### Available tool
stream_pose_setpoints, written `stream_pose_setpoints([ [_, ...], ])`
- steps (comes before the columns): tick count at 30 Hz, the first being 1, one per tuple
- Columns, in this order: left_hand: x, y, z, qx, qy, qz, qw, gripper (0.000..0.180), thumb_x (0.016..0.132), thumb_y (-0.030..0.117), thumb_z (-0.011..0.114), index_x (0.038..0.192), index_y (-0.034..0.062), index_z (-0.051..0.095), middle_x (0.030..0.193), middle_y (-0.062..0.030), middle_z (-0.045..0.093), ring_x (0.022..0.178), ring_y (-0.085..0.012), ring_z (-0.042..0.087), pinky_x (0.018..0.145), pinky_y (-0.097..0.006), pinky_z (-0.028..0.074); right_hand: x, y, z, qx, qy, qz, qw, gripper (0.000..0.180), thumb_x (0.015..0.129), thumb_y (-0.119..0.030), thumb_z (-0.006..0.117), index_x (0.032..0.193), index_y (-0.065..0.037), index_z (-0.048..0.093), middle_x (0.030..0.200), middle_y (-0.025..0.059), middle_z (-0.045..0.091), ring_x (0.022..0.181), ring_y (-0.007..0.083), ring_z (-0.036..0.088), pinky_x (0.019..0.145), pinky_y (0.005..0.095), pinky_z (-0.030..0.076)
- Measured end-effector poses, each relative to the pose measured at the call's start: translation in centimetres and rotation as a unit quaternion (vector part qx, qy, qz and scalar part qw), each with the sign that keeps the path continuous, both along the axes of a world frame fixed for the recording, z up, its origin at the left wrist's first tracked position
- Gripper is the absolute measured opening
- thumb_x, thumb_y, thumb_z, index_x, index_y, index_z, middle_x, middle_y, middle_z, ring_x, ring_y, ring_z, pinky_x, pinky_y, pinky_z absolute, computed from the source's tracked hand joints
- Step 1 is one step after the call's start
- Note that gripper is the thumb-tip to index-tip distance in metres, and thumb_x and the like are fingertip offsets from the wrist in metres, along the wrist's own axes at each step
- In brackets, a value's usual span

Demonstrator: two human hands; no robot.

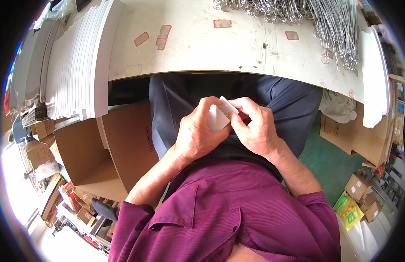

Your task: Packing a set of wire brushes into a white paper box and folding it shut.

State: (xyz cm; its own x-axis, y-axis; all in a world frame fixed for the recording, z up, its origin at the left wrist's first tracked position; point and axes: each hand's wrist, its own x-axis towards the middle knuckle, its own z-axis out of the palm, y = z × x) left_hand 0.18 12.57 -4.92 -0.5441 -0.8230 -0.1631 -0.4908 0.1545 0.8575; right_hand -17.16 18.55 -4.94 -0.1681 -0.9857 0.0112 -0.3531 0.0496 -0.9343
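Over my lap, my two hands meet around a small white case with rounded corners. Its larger part (217,119) sits in my left hand (196,131), between thumb and fingers. A second white piece (228,107), like a lid, is tilted up beside it and pinched by the fingers of my right hand (257,126). Whether the two pieces are hinged together I cannot tell. My right fingertips hide part of the gap between them. Both hands are closed, clear of the table edge ahead.
Ahead is a worn white tabletop (189,50). Metal wire rods with looped ends (335,35) are heaped at its far right. White panels (76,61) stand stacked at the left. An open cardboard box (89,161) is by my left leg; more cardboard (355,133) stands right.
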Motion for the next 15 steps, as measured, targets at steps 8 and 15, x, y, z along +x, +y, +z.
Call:
stream_pose_setpoints([
  [8, 0.0, 0.0, 0.2, 0.014, 0.001, 0.007, 1.000, 0.059, 0.078, 0.013, 0.087, 0.126, 0.0101, 0.053, 0.103, -0.0144, 0.071, 0.090, -0.0268, 0.074, 0.078, -0.037, 0.059, 0.0, 0.1, 0.0, 0.000, -0.010, 0.008, 1.000, 0.009, 0.096, -0.004, 0.068, 0.104, -0.001, 0.066, 0.080, 0.0160, 0.071, 0.067, 0.0294, 0.073, 0.060, 0.0372, 0.056],
  [15, 0.1, 0.2, -0.2, 0.009, -0.005, 0.015, 1.000, 0.065, 0.079, 0.015, 0.088, 0.129, 0.0081, 0.047, 0.101, -0.0159, 0.070, 0.088, -0.0277, 0.072, 0.076, -0.038, 0.059, 0.1, -0.1, 0.8, 0.042, -0.071, -0.009, 0.997, 0.015, 0.099, -0.014, 0.071, 0.094, 0.000, 0.071, 0.075, 0.0154, 0.069, 0.063, 0.0246, 0.068, 0.058, 0.0357, 0.052],
])
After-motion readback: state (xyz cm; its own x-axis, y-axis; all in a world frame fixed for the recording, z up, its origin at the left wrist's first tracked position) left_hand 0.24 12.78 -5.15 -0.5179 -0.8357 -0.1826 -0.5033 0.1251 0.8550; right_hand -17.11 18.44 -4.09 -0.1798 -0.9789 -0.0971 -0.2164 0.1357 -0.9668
